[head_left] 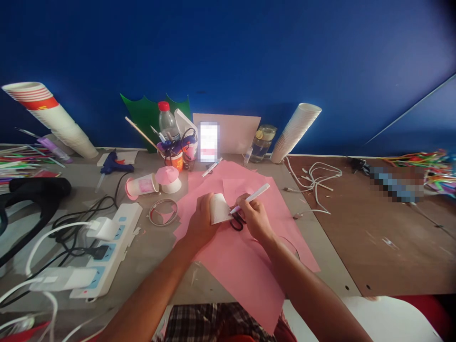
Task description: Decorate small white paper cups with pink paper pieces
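Observation:
My left hand (201, 221) grips a white paper cup (219, 209) on its side, a little above a large pink paper sheet (242, 275). My right hand (254, 218) holds a white marker (252, 197), and its tip meets the cup's surface. Black-handled scissors (237, 222) lie on the sheet under my hands, partly hidden by them. Another pink-marked paper cup (142, 185) lies on its side to the left, next to a pink cup piece (167, 175).
A roll of tape (163, 212), a blue glue gun (116, 162) and a white power strip (114, 247) with black cables sit left. Stacked paper cups (295, 133) and a water bottle (167, 124) stand behind. White cables (315, 180) lie right.

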{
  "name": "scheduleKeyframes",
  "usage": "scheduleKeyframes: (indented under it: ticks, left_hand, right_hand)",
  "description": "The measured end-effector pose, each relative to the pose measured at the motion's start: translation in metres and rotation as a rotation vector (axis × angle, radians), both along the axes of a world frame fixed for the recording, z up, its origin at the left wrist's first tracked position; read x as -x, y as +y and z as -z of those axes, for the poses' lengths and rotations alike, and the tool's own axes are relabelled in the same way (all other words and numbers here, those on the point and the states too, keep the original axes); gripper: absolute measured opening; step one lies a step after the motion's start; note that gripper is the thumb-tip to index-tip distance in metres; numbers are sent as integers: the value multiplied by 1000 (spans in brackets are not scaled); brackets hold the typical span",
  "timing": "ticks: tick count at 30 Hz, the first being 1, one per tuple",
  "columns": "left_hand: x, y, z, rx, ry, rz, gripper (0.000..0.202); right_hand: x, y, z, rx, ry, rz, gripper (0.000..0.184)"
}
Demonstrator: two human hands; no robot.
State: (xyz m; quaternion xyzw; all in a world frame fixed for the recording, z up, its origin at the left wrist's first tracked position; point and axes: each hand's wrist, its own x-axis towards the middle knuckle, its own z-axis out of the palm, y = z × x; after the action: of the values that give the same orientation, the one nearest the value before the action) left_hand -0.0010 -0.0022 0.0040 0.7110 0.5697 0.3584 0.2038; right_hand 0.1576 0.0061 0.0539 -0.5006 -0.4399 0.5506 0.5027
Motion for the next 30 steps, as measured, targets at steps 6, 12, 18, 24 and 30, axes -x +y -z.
scheduleKeyframes:
  ticks: [6,12,18,24,30]
  left_hand:
    - [-1,0,-2,-10,-4,-6,66]
    - [0,0,1,-22,-18,3,69]
    - [3,1,5,-30,-32,32,68]
    - [3,1,1,-79,-166,10,68]
    - [3,-3,-6,-82,-243,-17,72]
  right_hand:
    - [-1,-1,2,7,4,-26,19]
    - [-2,-1,4,30,19,-22,21]
    - [-5,1,1,-75,70,114,30]
    - [-5,-2,0,-86,-40,53,27]
    - [-3,-3,3,-80,-51,31,31]
